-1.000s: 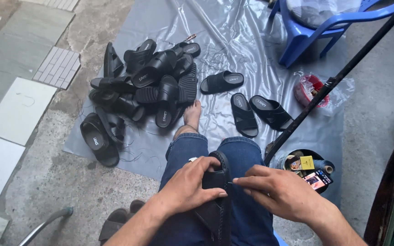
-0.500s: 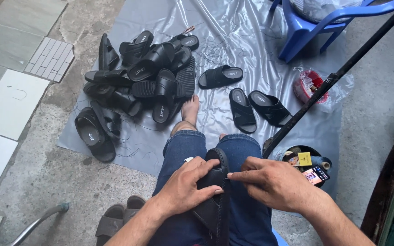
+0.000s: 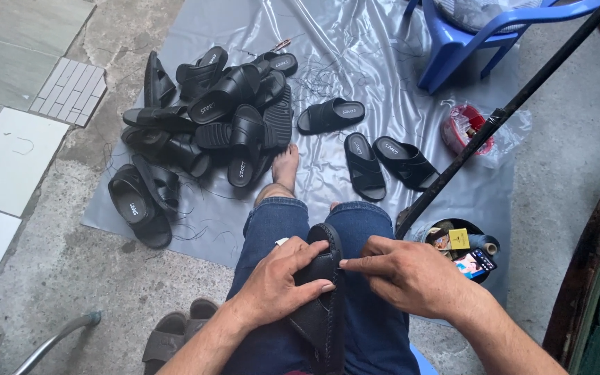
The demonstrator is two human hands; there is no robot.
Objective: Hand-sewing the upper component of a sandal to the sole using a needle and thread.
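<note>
Left hand (image 3: 279,285) grips a black sandal (image 3: 321,305) that lies lengthwise on the lap, between the knees of the blue jeans (image 3: 272,222). Left fingers (image 3: 310,260) are slightly spread, curled over the sandal's upper edge, thumb pressed on the strap side; sandal sits directly under and right of those fingers. Right hand (image 3: 411,274) is just right of the sandal, fingertips (image 3: 350,263) pinched together at its rim, touching it near the left fingertips. Whether they pinch a thread or needle: cannot tell, too small. The sandal's heel end points up past both sets of fingers, the toe end runs down below the left palm.

Well ahead of the fingers, on a grey plastic sheet (image 3: 355,62), a heap of black sandals (image 3: 217,118) lies up and left. Three loose sandals lie beyond the right fingertips: one single sandal (image 3: 330,115), then a pair of sandals (image 3: 387,163) side by side. A bare foot (image 3: 285,167) rests on the sheet just ahead of the left fingers.

Right of the right hand: a round tin (image 3: 463,246) with small items, a dark pole (image 3: 508,111) slanting across above it, a red tub (image 3: 467,128) farther up, and a blue plastic chair (image 3: 467,42) at the top. Below and left of the left wrist, a brown pair of slippers (image 3: 175,330) on concrete.
</note>
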